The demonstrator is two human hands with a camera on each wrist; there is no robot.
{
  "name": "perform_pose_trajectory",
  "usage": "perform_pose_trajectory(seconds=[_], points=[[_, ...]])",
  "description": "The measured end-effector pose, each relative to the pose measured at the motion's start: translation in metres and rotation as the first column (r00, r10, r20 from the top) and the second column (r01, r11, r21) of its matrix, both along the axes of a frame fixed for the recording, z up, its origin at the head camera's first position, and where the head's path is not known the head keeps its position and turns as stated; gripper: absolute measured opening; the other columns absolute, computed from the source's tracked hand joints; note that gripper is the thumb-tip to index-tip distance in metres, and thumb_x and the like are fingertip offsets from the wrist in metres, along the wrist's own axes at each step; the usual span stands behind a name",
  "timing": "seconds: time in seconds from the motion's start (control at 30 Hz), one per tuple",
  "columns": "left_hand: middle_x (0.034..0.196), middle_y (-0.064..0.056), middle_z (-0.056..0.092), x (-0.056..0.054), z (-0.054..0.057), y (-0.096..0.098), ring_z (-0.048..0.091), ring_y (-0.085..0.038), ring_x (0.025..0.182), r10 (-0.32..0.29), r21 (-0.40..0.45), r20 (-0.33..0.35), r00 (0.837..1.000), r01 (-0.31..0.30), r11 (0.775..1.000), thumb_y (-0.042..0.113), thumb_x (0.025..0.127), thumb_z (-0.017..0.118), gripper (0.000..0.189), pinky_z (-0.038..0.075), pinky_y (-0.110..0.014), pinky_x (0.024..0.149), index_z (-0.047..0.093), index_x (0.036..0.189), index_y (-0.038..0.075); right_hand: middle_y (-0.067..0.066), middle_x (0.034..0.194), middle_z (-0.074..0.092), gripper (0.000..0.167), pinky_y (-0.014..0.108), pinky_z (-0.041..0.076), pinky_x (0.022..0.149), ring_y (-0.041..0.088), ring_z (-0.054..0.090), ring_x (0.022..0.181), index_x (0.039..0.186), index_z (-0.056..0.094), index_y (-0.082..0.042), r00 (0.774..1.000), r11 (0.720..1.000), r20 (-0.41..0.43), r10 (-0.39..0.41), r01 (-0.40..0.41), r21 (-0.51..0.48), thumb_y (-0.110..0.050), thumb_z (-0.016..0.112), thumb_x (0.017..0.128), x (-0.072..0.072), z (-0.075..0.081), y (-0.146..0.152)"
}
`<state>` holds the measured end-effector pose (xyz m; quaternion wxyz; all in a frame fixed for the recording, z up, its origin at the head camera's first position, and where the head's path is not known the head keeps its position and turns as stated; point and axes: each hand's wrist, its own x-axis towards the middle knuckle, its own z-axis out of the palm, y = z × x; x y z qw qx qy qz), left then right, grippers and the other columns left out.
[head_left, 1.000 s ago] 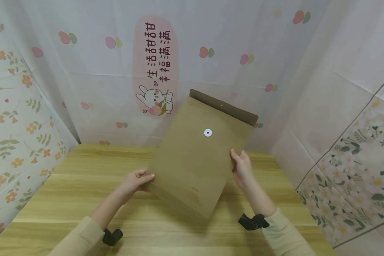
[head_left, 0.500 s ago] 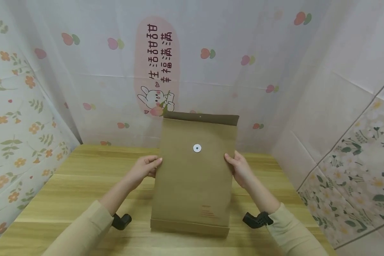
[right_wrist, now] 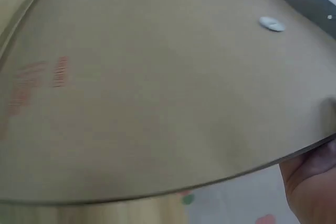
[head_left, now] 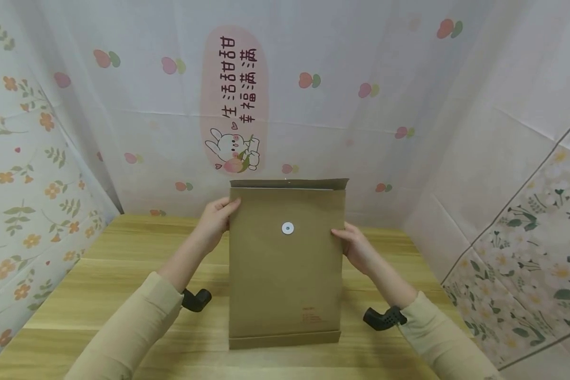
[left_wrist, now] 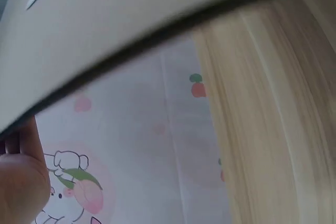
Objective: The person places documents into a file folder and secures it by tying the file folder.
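Observation:
A brown kraft paper document envelope (head_left: 285,274) is held up over the table, its flap (head_left: 313,184) standing open at the top. A white round button (head_left: 287,228) sits below the flap, and small red print (head_left: 311,315) marks the lower right. My left hand (head_left: 215,221) grips the left edge near the top corner, thumb in front and fingers behind. Lower on the opposite edge, my right hand (head_left: 356,247) pinches the envelope between thumb and fingers. In the right wrist view the envelope (right_wrist: 147,87) fills most of the picture.
A wood-grain table (head_left: 138,253) lies beneath. Behind it hangs a white curtain (head_left: 351,47) with fruit prints and a pink rabbit panel (head_left: 233,100). Floral cloths border the left (head_left: 24,211) and right (head_left: 532,253) sides. Black camera mounts (head_left: 196,300) sit on both wrists.
The envelope has swung from a tilted pose to nearly upright and has come lower. My left hand has moved up its left edge to near the top corner; the right hand stays on the right edge.

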<state>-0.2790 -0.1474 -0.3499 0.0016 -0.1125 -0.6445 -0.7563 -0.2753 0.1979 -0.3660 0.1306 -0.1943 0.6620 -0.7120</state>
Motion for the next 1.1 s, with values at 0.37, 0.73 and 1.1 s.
perform_pose_trajectory(seconds=[0.37, 0.73, 1.1], points=[[0.075, 0.004, 0.068, -0.003, 0.005, 0.003, 0.064, -0.010, 0.068, 0.030, 0.054, 0.030, 0.999, -0.032, 0.998, 0.020, 0.099, 0.054, 0.026, 0.052, -0.025, 0.064, 0.069, 0.078, 0.019, 0.001, 0.070, 0.047, 0.063, 0.025, 0.039, 0.052, 0.014, 0.043, 0.058, 0.091, 0.049, -0.008, 0.986, 0.997, 0.168, -0.019, 0.033, -0.075, -0.065, 0.020, 0.096, -0.023, 0.059, -0.002], [0.094, 0.001, 0.065, -0.007, 0.008, -0.002, 0.062, -0.012, 0.083, -0.003, -0.053, 0.038, 0.999, 0.005, 0.999, 0.027, 0.101, 0.050, 0.031, 0.052, -0.027, 0.074, 0.066, 0.113, 0.002, 0.003, 0.089, 0.065, 0.022, 0.031, 0.054, 0.068, 0.017, 0.064, 0.075, 0.106, 0.058, -0.010, 0.993, 0.983, 0.114, -0.041, 0.020, 0.184, -0.027, 0.044, 0.102, -0.038, 0.079, 0.000], [0.147, -0.025, 0.030, -0.006, 0.025, -0.004, 0.037, -0.037, 0.129, -0.138, -0.056, 0.125, 0.983, 0.146, 0.988, 0.061, 0.098, 0.017, 0.082, 0.034, -0.048, 0.104, 0.016, 0.149, -0.004, 0.004, 0.095, 0.067, 0.021, 0.030, 0.054, 0.069, 0.016, 0.065, 0.079, 0.115, 0.062, -0.006, 0.999, 0.987, -0.015, -0.049, 0.051, 0.149, -0.016, 0.055, 0.098, -0.036, 0.067, 0.000]])
